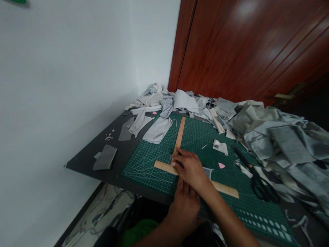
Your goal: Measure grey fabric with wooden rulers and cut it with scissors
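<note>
A T-shaped wooden ruler (224, 189) lies on a green cutting mat (144, 171). My right hand (191, 169) grips it where its long blade meets the crosspiece, thumb and fingers closed around that spot. A small piece of grey fabric (207, 172) shows beside this hand, partly under the ruler. Just below, at the table's front edge, is my left hand (187, 204). Its fingers are close together, with their tips tucked beneath the right hand, so what they hold is hidden.
Black scissors (257, 181) lie on the right beside a large heap of grey fabric scraps (285, 137). More scraps (154, 97) are piled along the back wall. Pink chalk (221, 165) and a pale drawstring pouch (158, 130) rest on the mat. A folded grey cloth (106, 157) sits at left.
</note>
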The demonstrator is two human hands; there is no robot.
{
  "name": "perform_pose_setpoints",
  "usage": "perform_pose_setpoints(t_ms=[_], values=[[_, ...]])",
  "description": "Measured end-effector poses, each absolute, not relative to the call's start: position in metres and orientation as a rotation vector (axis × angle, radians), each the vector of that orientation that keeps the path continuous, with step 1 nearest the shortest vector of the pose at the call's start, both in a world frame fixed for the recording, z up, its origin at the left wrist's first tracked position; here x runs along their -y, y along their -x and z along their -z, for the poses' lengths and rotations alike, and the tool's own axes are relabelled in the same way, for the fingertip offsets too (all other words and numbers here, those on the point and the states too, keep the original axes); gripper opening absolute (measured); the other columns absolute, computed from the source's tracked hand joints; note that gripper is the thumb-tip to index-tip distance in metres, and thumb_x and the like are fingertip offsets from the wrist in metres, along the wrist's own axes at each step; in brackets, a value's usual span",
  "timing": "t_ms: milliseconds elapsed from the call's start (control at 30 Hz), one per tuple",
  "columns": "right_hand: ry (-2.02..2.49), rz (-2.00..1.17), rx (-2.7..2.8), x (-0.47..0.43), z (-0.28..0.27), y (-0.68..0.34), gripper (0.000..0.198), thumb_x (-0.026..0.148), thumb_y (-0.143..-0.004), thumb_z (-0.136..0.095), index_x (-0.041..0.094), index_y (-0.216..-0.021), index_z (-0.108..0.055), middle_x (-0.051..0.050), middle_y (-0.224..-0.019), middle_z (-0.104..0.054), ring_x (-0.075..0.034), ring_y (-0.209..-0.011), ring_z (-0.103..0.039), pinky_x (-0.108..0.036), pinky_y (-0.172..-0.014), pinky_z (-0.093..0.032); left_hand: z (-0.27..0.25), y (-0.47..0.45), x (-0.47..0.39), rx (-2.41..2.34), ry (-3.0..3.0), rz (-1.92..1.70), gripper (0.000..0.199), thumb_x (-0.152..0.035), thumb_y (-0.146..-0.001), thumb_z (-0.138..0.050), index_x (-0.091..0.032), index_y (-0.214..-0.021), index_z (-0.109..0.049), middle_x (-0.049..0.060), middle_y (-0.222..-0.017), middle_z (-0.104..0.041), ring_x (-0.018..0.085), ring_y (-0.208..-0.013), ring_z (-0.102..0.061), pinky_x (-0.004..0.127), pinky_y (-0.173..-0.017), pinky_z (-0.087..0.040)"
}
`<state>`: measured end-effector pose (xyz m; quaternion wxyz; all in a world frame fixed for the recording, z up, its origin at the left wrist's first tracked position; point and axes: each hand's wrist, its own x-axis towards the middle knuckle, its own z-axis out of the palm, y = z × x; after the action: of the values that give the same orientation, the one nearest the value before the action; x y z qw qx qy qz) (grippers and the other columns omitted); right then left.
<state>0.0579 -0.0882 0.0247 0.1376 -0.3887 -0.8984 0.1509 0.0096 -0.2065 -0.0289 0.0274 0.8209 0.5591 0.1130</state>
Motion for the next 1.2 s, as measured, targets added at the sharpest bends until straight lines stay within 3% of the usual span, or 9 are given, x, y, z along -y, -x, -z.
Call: perform_pose_setpoints(t_ms=[167, 333, 500, 600, 700, 800, 1200], values=[[1.143, -0.44, 2.591, 0.084, -0.027, -0.057, 0.021, 0.024, -0.088, -0.069, 0.028, -0.107, -0.077, -0.007, -0.138, -0.066, -0.027, -0.126, -0.06, -0.044, -0.108, -0.04, 0.032, -0.012, 0.206, -1.76, -2.55, -0.346, 0.094, -0.07, -0.082, -0.064, 0.002, -0.142, -0.054, 0.03, -0.146, -0.052, 0.046, -0.14, -0.042, 0.057, -0.12, -0.02], [1.175, -0.464, 2.563, 0.075, -0.026, -0.057, 0.04, 0.027, -0.083, -0.074, 0.022, -0.123, -0.069, -0.011, -0.141, -0.063, -0.028, -0.127, -0.059, -0.045, -0.108, -0.04, 0.032, -0.012, 0.205, -1.763, -2.57, -0.38, 0.1, -0.071, -0.079, -0.066, 0.002, -0.145, -0.049, 0.031, -0.148, -0.049, 0.047, -0.143, -0.037, 0.059, -0.121, -0.017], [1.198, -0.461, 2.638, 0.071, -0.033, -0.054, 0.022, 0.03, -0.081, -0.076, 0.025, -0.103, -0.076, -0.007, -0.137, -0.066, -0.028, -0.125, -0.06, -0.046, -0.107, -0.04, 0.028, -0.01, 0.205, -1.744, -2.565, -0.345, 0.1, -0.069, -0.08, -0.066, 0.004, -0.146, -0.047, 0.032, -0.149, -0.047, 0.048, -0.143, -0.036, 0.06, -0.122, -0.014], [1.255, -0.388, 2.668, 0.072, -0.039, -0.051, 0.022, 0.031, -0.081, -0.077, 0.023, -0.101, -0.077, -0.01, -0.145, -0.059, -0.032, -0.129, -0.057, -0.05, -0.111, -0.037, 0.028, -0.01, 0.205, -1.734, -2.571, -0.344, 0.099, -0.069, -0.083, -0.062, 0.005, -0.145, -0.047, 0.033, -0.149, -0.046, 0.048, -0.144, -0.036, 0.06, -0.121, -0.015], [1.276, -0.429, 2.684, 0.072, -0.042, -0.049, 0.018, 0.028, -0.083, -0.073, 0.023, -0.1, -0.077, -0.011, -0.152, -0.053, -0.031, -0.129, -0.059, -0.046, -0.108, -0.043, 0.027, -0.01, 0.204, -1.742, -2.568, -0.344, 0.1, -0.069, -0.082, -0.064, 0.006, -0.146, -0.045, 0.033, -0.151, -0.042, 0.048, -0.145, -0.034, 0.059, -0.122, -0.014], [1.294, -0.479, 2.683, 0.07, -0.042, -0.049, 0.02, 0.026, -0.083, -0.073, 0.025, -0.102, -0.076, -0.008, -0.15, -0.057, -0.029, -0.124, -0.063, -0.043, -0.103, -0.048, 0.025, -0.009, 0.205, -1.72, -2.573, -0.344, 0.1, -0.067, -0.08, -0.066, 0.005, -0.147, -0.045, 0.033, -0.152, -0.042, 0.048, -0.146, -0.033, 0.06, -0.122, -0.012], [1.249, -0.455, 2.645, 0.072, -0.035, -0.054, 0.019, 0.028, -0.083, -0.074, 0.024, -0.102, -0.076, -0.008, -0.151, -0.056, -0.029, -0.126, -0.063, -0.045, -0.107, -0.046, 0.035, -0.013, 0.204, -1.755, -2.559, -0.374, 0.102, -0.072, -0.08, -0.064, 0.004, -0.146, -0.047, 0.032, -0.152, -0.043, 0.048, -0.145, -0.033, 0.059, -0.123, -0.009]])
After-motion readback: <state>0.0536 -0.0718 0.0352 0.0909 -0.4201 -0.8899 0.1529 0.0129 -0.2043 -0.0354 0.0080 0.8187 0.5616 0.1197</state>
